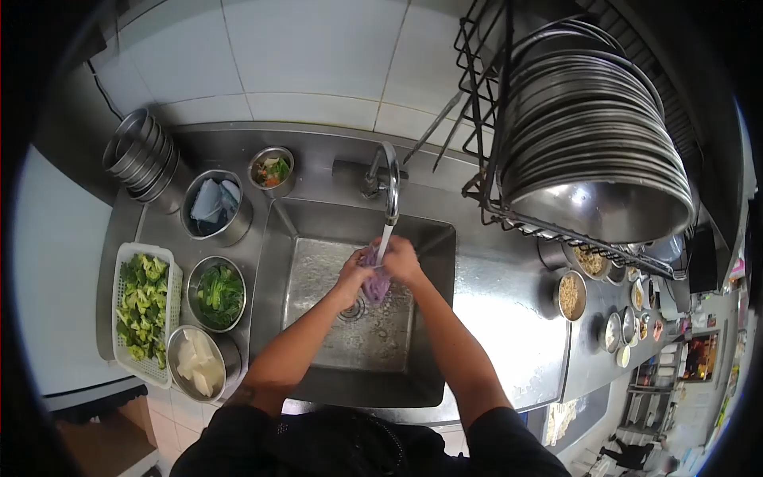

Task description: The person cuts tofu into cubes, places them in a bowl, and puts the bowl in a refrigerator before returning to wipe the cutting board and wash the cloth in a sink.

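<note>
Over the steel sink (274,318), both my hands are closed on a crumpled, soft purple cloth (377,288). My left hand (352,280) grips its left side, and my right hand (400,260) has hold of its upper right. Water runs from the curved tap (392,179) straight onto the cloth between them. Part of it is covered by my fingers. Below the cloth lies the drain (351,308), and the sink floor is wet.
Left of the sink stand a white basket (172,294) of broccoli, bowls of leafy greens (220,294) and pale slabs (200,364), and stacked steel pots (145,155). A wire rack (481,151) of steel bowls (596,135) overhangs the right counter. Small food bowls (571,295) sit farther right.
</note>
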### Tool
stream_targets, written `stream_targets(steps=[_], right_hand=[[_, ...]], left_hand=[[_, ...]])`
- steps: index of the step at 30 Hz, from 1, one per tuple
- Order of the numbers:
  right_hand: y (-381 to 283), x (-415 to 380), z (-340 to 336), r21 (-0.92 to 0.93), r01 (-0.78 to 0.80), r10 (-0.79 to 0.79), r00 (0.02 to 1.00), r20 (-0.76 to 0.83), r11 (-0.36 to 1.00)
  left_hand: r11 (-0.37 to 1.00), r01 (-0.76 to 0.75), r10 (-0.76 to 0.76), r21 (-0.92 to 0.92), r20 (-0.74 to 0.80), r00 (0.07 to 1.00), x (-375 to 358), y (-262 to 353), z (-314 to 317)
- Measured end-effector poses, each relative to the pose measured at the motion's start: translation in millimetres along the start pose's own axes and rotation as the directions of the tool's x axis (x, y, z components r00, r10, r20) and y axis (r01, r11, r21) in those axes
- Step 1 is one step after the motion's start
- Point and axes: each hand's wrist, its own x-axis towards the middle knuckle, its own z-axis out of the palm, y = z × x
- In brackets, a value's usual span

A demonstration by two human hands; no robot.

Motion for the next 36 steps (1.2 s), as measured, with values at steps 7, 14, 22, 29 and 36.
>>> stream_targets(steps=[7,14,22,29,36], right_hand=[[109,-44,84,0.870,-0.430,0.248,0.894,0.373,0.241],[109,-49,125,0.936,-0.285,0.518,0.780,0.351,-0.205],[86,-21,110,0.886,-0.321,0.477,0.753,0.453,-0.334],[115,-97,98,0.894,-0.319,0.486,0.754,0.441,-0.315],[116,-190,43,0.812,-0.447,0.162,0.831,0.533,-0.376]], left_hand=[[0.988,0.155,-0.144,0.018,-0.282,0.949,17,2,36],[0.866,0.090,-0.068,0.491,-0.063,0.996,111,-21,-25],[0.972,0.230,-0.223,-0.042,0.133,0.966,176,109,12],[0.823,0.234,-0.145,-0.517,0.207,0.968,152,118,36],[0.114,-0.692,0.332,0.713,0.629,0.703,-90,46,29]])
